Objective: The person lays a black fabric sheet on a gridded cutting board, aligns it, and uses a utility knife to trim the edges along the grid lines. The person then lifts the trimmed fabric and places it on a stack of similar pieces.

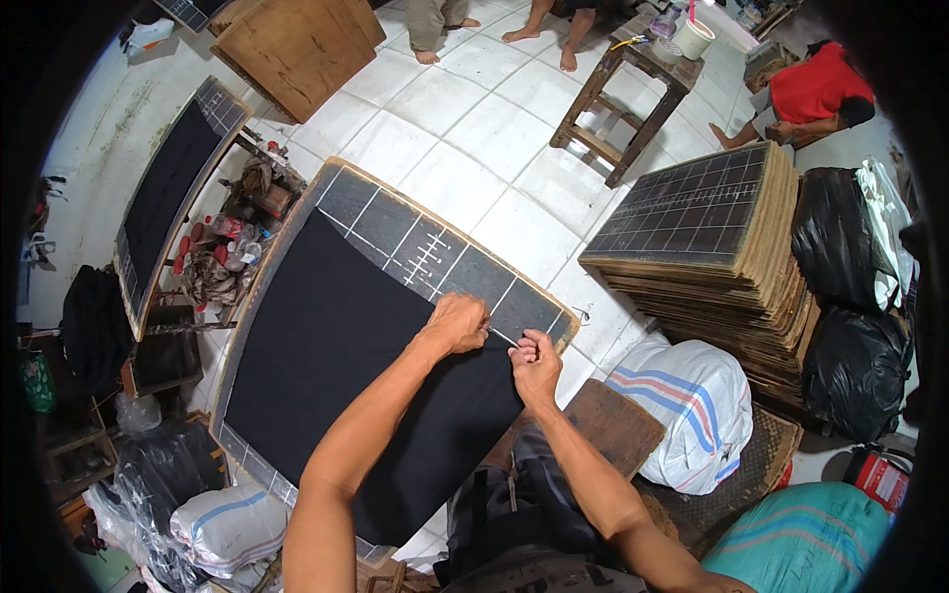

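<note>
A black cloth [326, 376] lies over a dark board [381, 214] with white grid lines and a pale wooden edge. My left hand [455, 324] is closed on the cloth's upper edge, right of the board's middle, with knuckles up and fingertips mostly hidden. A short way to its right, my right hand [537, 366] has its thumb and fingers curled on the cloth's edge near the board's right corner. The cloth's edge runs diagonally from the board's upper left down to my hands, leaving a gridded strip uncovered.
Stacked gridded boards [672, 217], white sacks [677, 405] and black bags [845, 366] stand right. A cloth-covered board [168, 188] leans over a cluttered rack left. A stool [618, 109] stands on the tiles. A person in red [811, 84] and others' bare legs [549, 30] are farther off.
</note>
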Tool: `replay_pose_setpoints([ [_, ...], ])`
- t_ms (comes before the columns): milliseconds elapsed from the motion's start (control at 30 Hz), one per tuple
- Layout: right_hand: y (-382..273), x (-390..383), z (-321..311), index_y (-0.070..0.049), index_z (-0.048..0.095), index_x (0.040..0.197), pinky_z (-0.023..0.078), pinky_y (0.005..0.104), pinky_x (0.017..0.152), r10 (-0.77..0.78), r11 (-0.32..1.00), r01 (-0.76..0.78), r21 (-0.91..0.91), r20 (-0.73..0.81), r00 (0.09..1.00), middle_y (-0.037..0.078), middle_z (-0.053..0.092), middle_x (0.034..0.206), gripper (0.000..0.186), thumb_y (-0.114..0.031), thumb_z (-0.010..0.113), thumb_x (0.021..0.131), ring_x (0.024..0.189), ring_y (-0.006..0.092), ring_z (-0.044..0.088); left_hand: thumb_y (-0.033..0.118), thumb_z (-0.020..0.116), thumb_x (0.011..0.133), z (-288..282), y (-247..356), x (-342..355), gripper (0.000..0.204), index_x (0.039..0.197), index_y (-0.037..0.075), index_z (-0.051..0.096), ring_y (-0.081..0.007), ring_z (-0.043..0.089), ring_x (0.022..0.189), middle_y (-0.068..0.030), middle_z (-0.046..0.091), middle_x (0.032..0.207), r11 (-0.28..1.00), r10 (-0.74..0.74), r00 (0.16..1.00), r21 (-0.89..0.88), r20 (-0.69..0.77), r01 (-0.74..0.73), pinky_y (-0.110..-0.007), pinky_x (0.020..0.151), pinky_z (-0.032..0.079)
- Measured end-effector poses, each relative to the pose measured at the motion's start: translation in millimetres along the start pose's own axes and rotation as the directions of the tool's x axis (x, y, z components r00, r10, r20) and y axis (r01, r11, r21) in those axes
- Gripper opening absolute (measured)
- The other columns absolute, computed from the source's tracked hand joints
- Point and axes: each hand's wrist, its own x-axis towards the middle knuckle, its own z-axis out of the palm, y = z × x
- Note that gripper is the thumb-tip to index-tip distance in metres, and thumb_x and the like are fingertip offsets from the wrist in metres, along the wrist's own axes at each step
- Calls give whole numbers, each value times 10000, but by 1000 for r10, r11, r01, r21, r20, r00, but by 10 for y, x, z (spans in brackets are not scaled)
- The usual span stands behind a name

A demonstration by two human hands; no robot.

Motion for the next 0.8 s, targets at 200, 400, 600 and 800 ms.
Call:
replay_pose_setpoints([
  [200,32,-1,-16,27,616,1118,539,284,690,-139,986,138,-92,-7,990,138,669,930,315,74,682,814,779,172,649,116,704,740,-9,13,19,107,758,11,690,-427,671,788,-238,681,788,992,-35,999,-118,23,37,-491,741,522],
  [400,66,23,-11,18,613,1116,547,313,691,-229,962,226,-152,-1,973,154,663,951,328,75,692,803,795,219,672,113,704,780,45,20,-10,120,733,12,660,-409,670,787,-217,678,780,998,-26,998,-59,-65,22,-487,752,502],
  [600,43,29,-22,8,610,1137,544,305,686,-160,975,163,-153,29,987,144,660,947,362,65,715,795,760,195,649,162,737,771,37,20,-3,161,727,20,677,-384,678,784,-205,687,791,1000,-10,999,9,-46,10,-462,772,490],
  [800,33,53,-50,15,613,1139,532,283,683,-169,972,172,-160,33,985,129,660,929,370,60,725,789,727,154,616,200,773,718,37,93,33,166,757,58,696,-354,676,821,-143,696,815,998,-46,999,-37,29,47,-452,741,506],
])
